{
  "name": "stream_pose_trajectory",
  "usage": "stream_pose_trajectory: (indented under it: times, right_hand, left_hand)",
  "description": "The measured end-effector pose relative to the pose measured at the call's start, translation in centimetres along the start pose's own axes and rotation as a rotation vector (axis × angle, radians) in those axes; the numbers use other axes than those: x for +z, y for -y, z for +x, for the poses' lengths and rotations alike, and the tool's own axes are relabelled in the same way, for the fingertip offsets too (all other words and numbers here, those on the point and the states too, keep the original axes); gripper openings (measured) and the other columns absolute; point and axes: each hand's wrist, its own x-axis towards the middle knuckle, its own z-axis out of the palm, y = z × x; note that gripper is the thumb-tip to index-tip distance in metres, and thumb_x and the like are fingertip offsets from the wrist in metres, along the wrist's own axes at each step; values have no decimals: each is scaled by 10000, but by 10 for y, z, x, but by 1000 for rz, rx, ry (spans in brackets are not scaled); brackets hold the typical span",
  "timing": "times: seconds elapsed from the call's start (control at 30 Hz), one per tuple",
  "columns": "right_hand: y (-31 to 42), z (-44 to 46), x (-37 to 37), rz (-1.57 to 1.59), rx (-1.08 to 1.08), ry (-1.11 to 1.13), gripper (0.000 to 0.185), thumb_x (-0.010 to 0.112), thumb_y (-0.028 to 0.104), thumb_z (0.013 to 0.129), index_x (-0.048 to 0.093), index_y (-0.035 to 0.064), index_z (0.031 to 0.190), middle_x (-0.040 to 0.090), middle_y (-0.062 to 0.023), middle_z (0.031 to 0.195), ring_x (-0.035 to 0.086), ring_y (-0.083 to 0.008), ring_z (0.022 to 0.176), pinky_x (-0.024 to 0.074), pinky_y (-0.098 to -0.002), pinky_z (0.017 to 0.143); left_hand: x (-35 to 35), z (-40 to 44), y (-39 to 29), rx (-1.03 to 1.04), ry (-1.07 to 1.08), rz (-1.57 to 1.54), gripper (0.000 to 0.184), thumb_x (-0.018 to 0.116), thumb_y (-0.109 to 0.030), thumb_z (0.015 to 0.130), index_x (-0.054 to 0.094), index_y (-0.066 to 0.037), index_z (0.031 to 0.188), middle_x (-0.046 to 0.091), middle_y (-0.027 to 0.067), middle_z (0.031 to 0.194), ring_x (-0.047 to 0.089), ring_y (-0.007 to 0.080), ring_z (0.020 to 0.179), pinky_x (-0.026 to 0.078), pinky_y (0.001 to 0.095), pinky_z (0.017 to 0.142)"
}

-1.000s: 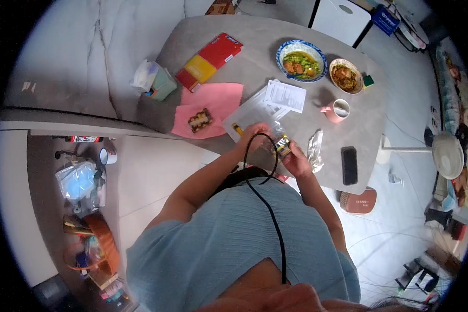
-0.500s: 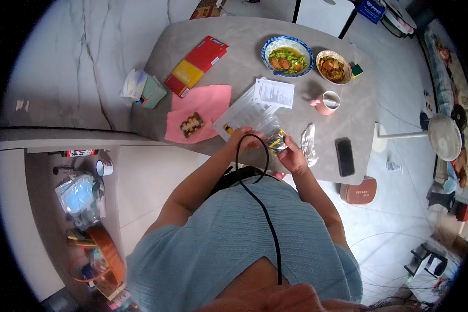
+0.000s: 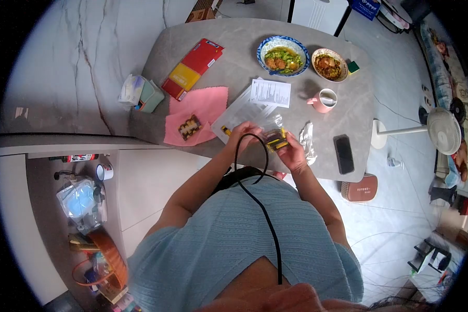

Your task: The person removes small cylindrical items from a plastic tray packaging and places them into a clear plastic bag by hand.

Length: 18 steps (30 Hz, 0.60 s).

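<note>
My R hand (image 3: 292,152) pinches the clear pack w/ yellow-and-black contents (image 3: 276,140); my L hand (image 3: 244,132) is curled by its other end, grip unclear. The pack's between them, nearer R, long axis approx. side to side. Beyond: blue-rimmed bowl (image 3: 260,50) w/ greens in broth, smaller bowl (image 3: 315,54) w/ food, pink mug (image 3: 323,108).

We see an open lane of tabletop (image 3: 239,49) between the folder (image 3: 192,69) and the blue-rimmed bowl (image 3: 283,56); a narrower lane separates the foil (image 3: 307,142) from the phone (image 3: 343,154). A plastic packet (image 3: 275,140) obstructs the space between our left hand (image 3: 242,134) and right hand (image 3: 292,152); a black cable (image 3: 278,260) crosses before the left.
</note>
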Motion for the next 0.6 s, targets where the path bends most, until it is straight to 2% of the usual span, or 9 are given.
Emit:
stream_pose_trajectory:
  times: [0.03, 0.07, 0.13, 0.17, 0.23, 0.33, 0.43, 0.6]
  right_hand:
    - [0, 1, -2, 3, -1, -14, 371, 602, 256, 886, 527, 61, 1193, 592, -96, 1158, 552, -231, 1096, 407, -364, 983]
    - [0, 1, -5, 3, -1, -14, 371, 602, 256, 886, 527, 61, 1193, 592, -96, 1158, 552, -231, 1096, 407, -364, 983]
    - [0, 0, -2, -2, 0, -39, 390, 606, 286, 884, 527, 57, 1190, 585, -94, 1172, 544, -232, 1107, 398, -367, 994]
    - [0, -1, 3, -2, 1, -38, 390, 606, 286, 884, 527, 57, 1190, 585, -94, 1172, 544, -232, 1107, 398, -367, 994]
    - [-1, -4, 14, -53, -60, -24, 411, 606, 316, 883, 526, 55, 1191, 580, -92, 1181, 542, -232, 1108, 397, -369, 997]
    - [-3, -4, 14, -65, -70, 26, 434, 604, 339, 884, 516, 58, 1203, 576, -91, 1188, 538, -235, 1116, 395, -373, 1002]
    - [-4, -2, 14, -24, -69, -34, 447, 590, 358, 893, 504, 63, 1218, 575, -89, 1192, 536, -239, 1120, 394, -373, 1003]
    - [1, -9, 45, -49, -68, -58, 436, 556, 364, 916, 495, 70, 1232, 575, -88, 1190, 536, -237, 1116, 402, -380, 984]
  left_hand:
    - [-1, 0, 1, 87, 21, 56, 145, 647, -102, 861, 608, -25, 978, 622, 42, 896, 594, 108, 801, 501, 244, 702]
    - [-1, 1, 2, 87, 21, 56, 145, 647, -102, 861, 608, -25, 978, 622, 42, 896, 594, 108, 801, 501, 244, 702]
    - [2, 3, -4, -71, 109, -43, 180, 643, -142, 868, 618, -16, 994, 620, 36, 902, 581, 101, 806, 482, 236, 722]
    - [4, 0, -9, -70, 107, -43, 180, 643, -142, 868, 618, -16, 994, 620, 36, 902, 581, 101, 806, 482, 236, 722]
    - [9, -8, -21, -189, 75, 86, 227, 642, -193, 870, 626, -9, 1001, 626, 39, 911, 582, 108, 818, 477, 235, 740]
    - [14, -8, -13, -115, 21, -77, 264, 644, -211, 865, 621, 1, 1021, 627, 48, 938, 595, 125, 856, 485, 245, 776]
    - [17, -14, -28, -127, 38, 1, 285, 636, -219, 869, 616, 4, 1045, 625, 62, 978, 602, 148, 894, 493, 259, 808]
    - [14, -8, -17, -125, 115, -59, 292, 625, -212, 875, 601, 1, 1073, 618, 72, 1002, 602, 159, 921, 498, 272, 828]
